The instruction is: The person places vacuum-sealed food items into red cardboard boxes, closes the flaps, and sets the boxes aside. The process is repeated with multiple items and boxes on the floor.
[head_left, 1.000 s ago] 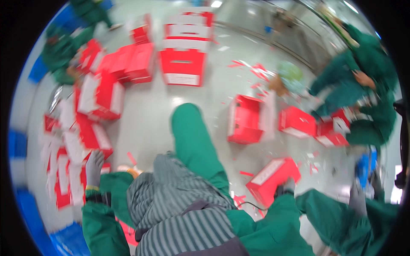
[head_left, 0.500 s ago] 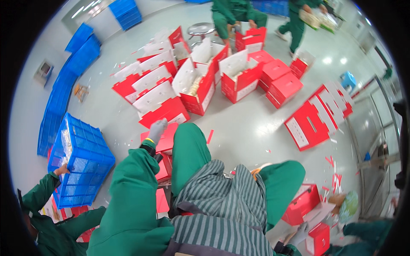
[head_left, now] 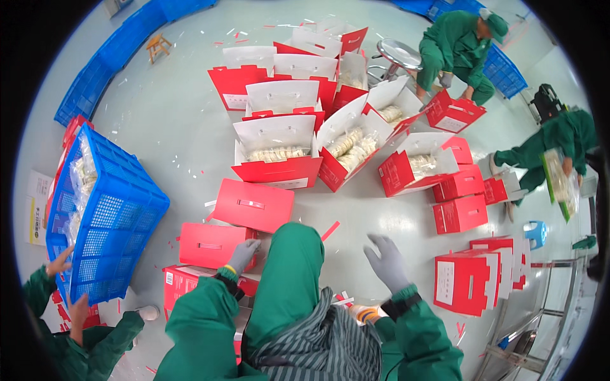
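Observation:
My left hand (head_left: 243,255), in a grey glove, is at the right end of a closed red carton (head_left: 202,240) beside my left knee. Its fingers are bent together, and what they hold, if anything, is hidden. My right hand (head_left: 387,261), gloved too, is raised over the floor right of my knee with fingers apart and nothing in it. Another closed red carton (head_left: 253,204) lies just beyond my left hand. Ahead stands an open red carton (head_left: 277,171) with a white inner lid, holding clear bags of pale round pieces. A similar filled open carton (head_left: 338,170) stands to its right.
A person at the left touches a tilted blue crate (head_left: 121,216) holding bagged goods. A seated person (head_left: 459,47) handles a red carton at the far right, near a round metal stool (head_left: 399,54). Another person carries bags (head_left: 559,181). Empty-looking cartons (head_left: 467,279) stand at right.
My view has turned to the right and lifted. My right hand has risen from beside the low carton at lower right to in front of me, fingers spread. My left hand stays by the closed cartons.

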The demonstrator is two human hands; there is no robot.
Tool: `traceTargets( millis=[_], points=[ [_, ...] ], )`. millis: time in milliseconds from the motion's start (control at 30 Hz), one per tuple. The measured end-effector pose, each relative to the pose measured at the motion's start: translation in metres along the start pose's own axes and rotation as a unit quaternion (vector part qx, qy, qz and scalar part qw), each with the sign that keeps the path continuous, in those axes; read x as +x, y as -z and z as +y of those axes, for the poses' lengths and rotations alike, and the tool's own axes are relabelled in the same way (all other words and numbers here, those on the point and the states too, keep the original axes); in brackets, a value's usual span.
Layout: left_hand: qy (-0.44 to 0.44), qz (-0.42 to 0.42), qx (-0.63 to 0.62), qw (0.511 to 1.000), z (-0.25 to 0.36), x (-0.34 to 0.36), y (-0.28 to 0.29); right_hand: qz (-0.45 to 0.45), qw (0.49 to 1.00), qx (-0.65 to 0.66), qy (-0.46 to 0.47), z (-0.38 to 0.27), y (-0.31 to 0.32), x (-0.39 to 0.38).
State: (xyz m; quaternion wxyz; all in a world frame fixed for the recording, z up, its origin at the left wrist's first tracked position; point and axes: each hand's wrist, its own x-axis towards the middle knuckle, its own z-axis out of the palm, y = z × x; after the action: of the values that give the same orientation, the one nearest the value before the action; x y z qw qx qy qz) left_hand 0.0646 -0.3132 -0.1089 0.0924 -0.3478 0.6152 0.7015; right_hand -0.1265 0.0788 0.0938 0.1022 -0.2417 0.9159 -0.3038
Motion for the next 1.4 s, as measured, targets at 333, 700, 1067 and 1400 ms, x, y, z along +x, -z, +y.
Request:
traceTargets(
  millis=[333,700,1067,1400],
  points=[
    [0.155,0.048,-0.022,0.986,0.012,-0.078,-0.005,0.072,0.99,-0.115,0.037,0.006,-0.115,0.265],
    [0.117,0.06,-0.021,0.991,0.065,-0.085,0.01,-0.096,0.96,-0.247,-0.087,0.071,-0.174,0.282],
    [-0.13,0.044,0.188,0.973,0.204,-0.066,-0.065,-0.217,0.941,-0.251,-0.067,0.142,-0.125,-0.041],
    [-0.105,-0.224,0.305,0.92,0.186,-0.121,-0.211,0.139,0.983,0.117,-0.01,0.035,-0.076,-0.099]
  ],
)
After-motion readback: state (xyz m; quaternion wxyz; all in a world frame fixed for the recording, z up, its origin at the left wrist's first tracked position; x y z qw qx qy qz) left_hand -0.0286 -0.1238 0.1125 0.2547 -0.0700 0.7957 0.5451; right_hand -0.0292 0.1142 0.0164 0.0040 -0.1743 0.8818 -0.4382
